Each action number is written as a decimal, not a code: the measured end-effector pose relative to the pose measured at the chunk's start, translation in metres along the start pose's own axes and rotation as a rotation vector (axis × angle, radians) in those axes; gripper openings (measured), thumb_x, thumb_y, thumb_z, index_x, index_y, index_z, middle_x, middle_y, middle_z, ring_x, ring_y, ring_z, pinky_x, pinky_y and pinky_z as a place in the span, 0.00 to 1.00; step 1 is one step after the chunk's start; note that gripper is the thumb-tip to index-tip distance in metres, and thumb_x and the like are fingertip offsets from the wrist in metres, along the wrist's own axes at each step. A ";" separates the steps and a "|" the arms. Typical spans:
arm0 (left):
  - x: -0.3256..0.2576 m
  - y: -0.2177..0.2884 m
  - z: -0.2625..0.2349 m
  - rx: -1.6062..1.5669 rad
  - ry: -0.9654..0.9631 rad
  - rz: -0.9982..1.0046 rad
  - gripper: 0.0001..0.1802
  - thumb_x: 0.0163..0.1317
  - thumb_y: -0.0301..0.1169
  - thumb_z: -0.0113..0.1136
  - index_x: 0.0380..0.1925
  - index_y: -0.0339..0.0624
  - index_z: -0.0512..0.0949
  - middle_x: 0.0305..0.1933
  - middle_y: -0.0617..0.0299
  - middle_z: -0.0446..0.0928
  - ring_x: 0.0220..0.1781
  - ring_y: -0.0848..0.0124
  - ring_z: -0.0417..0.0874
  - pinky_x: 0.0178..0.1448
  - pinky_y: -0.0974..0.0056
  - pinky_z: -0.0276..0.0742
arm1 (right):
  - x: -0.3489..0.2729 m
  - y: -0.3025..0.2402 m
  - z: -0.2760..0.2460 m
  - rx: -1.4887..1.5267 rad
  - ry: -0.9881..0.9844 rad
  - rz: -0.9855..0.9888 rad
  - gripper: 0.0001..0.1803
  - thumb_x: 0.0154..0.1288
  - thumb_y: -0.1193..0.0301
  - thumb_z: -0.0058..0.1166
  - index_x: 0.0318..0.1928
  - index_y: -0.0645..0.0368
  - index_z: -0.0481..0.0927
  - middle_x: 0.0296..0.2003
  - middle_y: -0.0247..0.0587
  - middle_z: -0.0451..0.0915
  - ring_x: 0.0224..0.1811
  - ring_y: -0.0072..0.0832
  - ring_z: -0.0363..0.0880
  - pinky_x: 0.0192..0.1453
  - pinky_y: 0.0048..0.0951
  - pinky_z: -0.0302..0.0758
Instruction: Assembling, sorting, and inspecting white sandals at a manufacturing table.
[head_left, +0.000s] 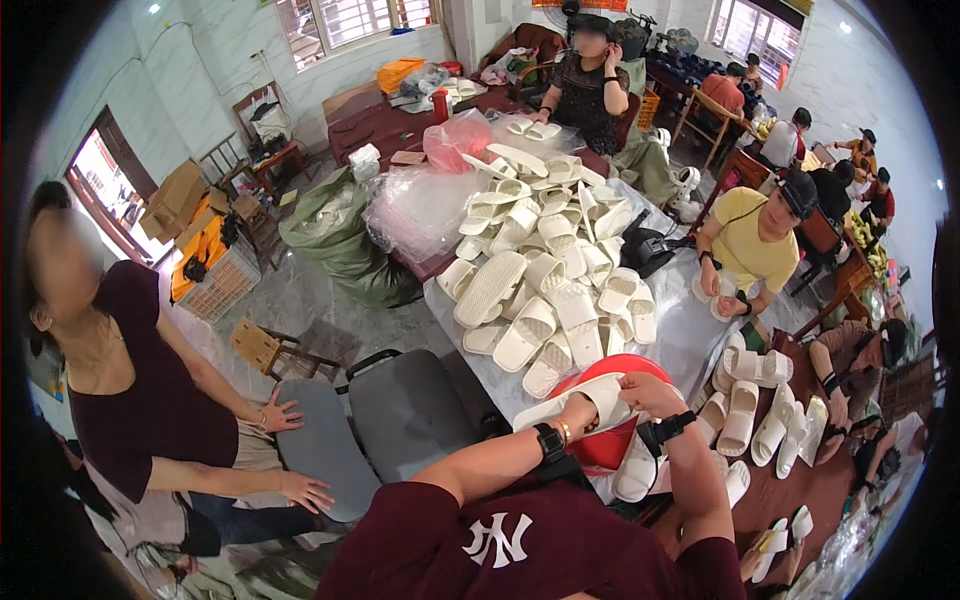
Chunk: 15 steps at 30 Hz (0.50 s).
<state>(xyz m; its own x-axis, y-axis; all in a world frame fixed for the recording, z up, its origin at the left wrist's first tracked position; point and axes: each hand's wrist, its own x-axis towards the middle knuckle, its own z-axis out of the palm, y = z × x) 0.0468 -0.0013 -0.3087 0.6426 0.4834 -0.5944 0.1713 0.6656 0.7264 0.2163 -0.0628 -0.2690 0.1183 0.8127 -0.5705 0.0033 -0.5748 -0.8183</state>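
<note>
Close in front of my chest I hold a cream slide slipper (608,400) over a red round basin or stool top (640,366). My left hand (577,414) grips it around the middle, with the fingers partly hidden behind it. At the slipper's right end my right hand (650,394) pinches the edge with bent fingers. Just beyond my hands rises a large heap of matching cream slippers (560,265) on the plastic-covered table. Another slipper (634,472) lies below my right wrist.
A grey chair (410,410) stands left of the table, with a person leaning on another chair (325,450). Across the table, a person in yellow (765,235) handles slippers. More slippers (740,418) lie on the right. Clear plastic bags (425,215) and a green sack (345,240) are far left.
</note>
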 end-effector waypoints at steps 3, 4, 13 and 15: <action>-0.010 0.017 0.004 0.019 -0.012 -0.021 0.11 0.62 0.38 0.56 0.40 0.46 0.81 0.15 0.70 0.70 0.11 0.80 0.63 0.15 0.70 0.51 | 0.007 0.010 -0.009 0.023 -0.082 -0.011 0.06 0.56 0.79 0.53 0.34 0.59 0.72 0.22 0.25 0.67 0.19 0.14 0.62 0.20 0.17 0.55; -0.014 0.023 0.006 0.037 -0.012 -0.051 0.10 0.63 0.31 0.54 0.41 0.43 0.81 0.15 0.68 0.70 0.12 0.78 0.65 0.15 0.70 0.52 | 0.008 0.013 -0.011 0.035 -0.071 0.007 0.06 0.56 0.79 0.53 0.34 0.60 0.72 0.21 0.26 0.67 0.18 0.14 0.61 0.19 0.18 0.55; 0.008 -0.010 -0.005 -0.029 -0.076 0.018 0.14 0.63 0.36 0.57 0.45 0.43 0.81 0.19 0.70 0.75 0.12 0.82 0.63 0.15 0.71 0.51 | 0.000 0.002 -0.004 0.014 -0.019 0.046 0.09 0.56 0.78 0.54 0.39 0.63 0.73 0.21 0.30 0.69 0.18 0.16 0.65 0.19 0.20 0.58; 0.007 -0.008 -0.002 -0.038 -0.057 0.055 0.11 0.63 0.34 0.56 0.41 0.42 0.81 0.16 0.70 0.72 0.11 0.81 0.63 0.14 0.70 0.50 | -0.001 0.001 -0.005 -0.019 -0.039 0.040 0.09 0.57 0.77 0.54 0.39 0.63 0.73 0.21 0.31 0.69 0.18 0.17 0.65 0.20 0.20 0.59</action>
<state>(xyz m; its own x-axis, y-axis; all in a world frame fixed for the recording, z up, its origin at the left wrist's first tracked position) 0.0483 -0.0019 -0.3201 0.6923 0.4874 -0.5321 0.1068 0.6600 0.7436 0.2209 -0.0644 -0.2691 0.0795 0.7921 -0.6052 0.0180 -0.6082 -0.7936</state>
